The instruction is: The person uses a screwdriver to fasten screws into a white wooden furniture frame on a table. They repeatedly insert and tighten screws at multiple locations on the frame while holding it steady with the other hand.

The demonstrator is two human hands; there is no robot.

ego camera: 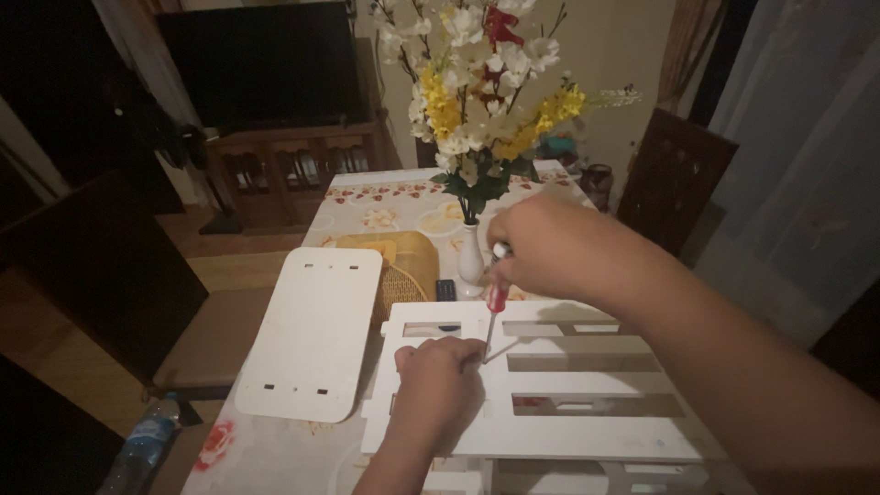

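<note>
Right hand (pixel 550 249) closed around red-handled screwdriver (pixel 496 298), tip down on white slatted panel (pixel 587 435) lying on table (pixel 275 454); left hand (pixel 438 390) curled, pressing panel beside tip; rounded white board (pixel 312 330) left, vase (pixel 471 257) of flowers behind, bottle (pixel 139 449) at table edge.

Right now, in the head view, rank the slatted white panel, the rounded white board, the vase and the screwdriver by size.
1. Slatted white panel
2. Rounded white board
3. Vase and screwdriver: look alike, and the right hand hides part of the screwdriver, so unranked.
</note>
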